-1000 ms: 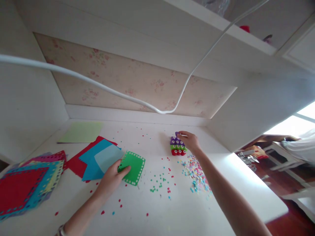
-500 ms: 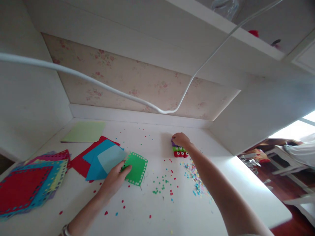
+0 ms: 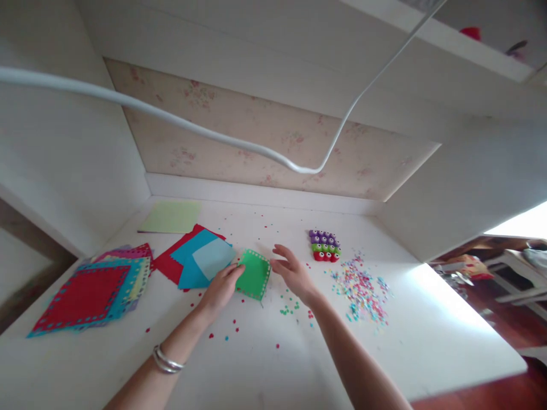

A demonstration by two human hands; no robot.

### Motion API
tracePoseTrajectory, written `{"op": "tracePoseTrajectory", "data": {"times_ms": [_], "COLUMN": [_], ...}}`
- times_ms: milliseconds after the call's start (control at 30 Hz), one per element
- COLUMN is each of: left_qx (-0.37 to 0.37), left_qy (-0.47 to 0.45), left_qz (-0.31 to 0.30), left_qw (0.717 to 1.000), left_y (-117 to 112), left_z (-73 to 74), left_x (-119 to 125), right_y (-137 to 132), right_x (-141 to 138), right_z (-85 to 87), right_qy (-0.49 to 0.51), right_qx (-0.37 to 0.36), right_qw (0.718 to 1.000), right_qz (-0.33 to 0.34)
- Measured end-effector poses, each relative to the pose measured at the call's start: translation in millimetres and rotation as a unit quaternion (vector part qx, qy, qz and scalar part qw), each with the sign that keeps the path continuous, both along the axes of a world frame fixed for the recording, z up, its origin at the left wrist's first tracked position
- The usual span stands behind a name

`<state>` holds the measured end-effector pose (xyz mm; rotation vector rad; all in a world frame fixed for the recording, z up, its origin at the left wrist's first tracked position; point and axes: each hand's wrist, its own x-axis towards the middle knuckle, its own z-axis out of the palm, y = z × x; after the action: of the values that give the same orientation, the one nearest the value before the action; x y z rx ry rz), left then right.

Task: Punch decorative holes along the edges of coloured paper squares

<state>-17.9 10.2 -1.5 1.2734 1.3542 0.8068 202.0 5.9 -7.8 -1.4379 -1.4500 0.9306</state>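
My left hand point(image 3: 220, 287) rests on the white desk with its fingers pinching the left edge of a small green paper square point(image 3: 255, 275) that has a punched border. Just right of that square hovers my right hand point(image 3: 291, 272), fingers spread and holding nothing. Behind it stands a block of small paper punches point(image 3: 325, 245) in purple, green and red rows, untouched.
A stack of punched coloured sheets point(image 3: 89, 293) lies at the left. Red and blue papers point(image 3: 194, 262) and a pale green sheet point(image 3: 171, 217) lie further back. A heap of confetti point(image 3: 359, 288) sits at the right; loose dots scatter the desk. A white cable point(image 3: 239, 149) hangs overhead.
My right hand has left the punch block and come back to the green square, now open. The left hand stays on the green paper. The view has shifted right.
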Motion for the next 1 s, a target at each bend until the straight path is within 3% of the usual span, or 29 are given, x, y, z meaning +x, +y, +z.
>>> {"op": "tracePoseTrajectory", "data": {"times_ms": [100,233,633,867,1000], "left_qx": [0.021,0.056,0.088,0.089,0.091], "left_qy": [0.006,0.013,0.036,0.036,0.034], "left_qz": [-0.006,-0.035,-0.065,-0.044,-0.020], "left_qw": [1.000,0.998,0.993,0.994,0.995], "left_y": [-4.1,-9.8,-11.8,-10.9,-10.3], "left_z": [2.8,7.7,11.2,9.4,7.7], "left_x": [1.0,3.9,8.8,11.6,12.4], "right_y": [-16.4,-19.4,-17.5,-15.2,-12.3], "right_x": [-22.1,-24.4,-17.8,-19.5,-18.4], "right_z": [-22.3,-32.9,-32.2,-24.1,-15.0], "right_qy": [0.120,0.133,0.138,0.211,0.278], "right_qx": [0.002,0.014,0.006,-0.014,-0.019], "right_qw": [0.992,0.990,0.990,0.976,0.956], "right_qz": [-0.031,-0.048,-0.039,-0.046,-0.089]}}
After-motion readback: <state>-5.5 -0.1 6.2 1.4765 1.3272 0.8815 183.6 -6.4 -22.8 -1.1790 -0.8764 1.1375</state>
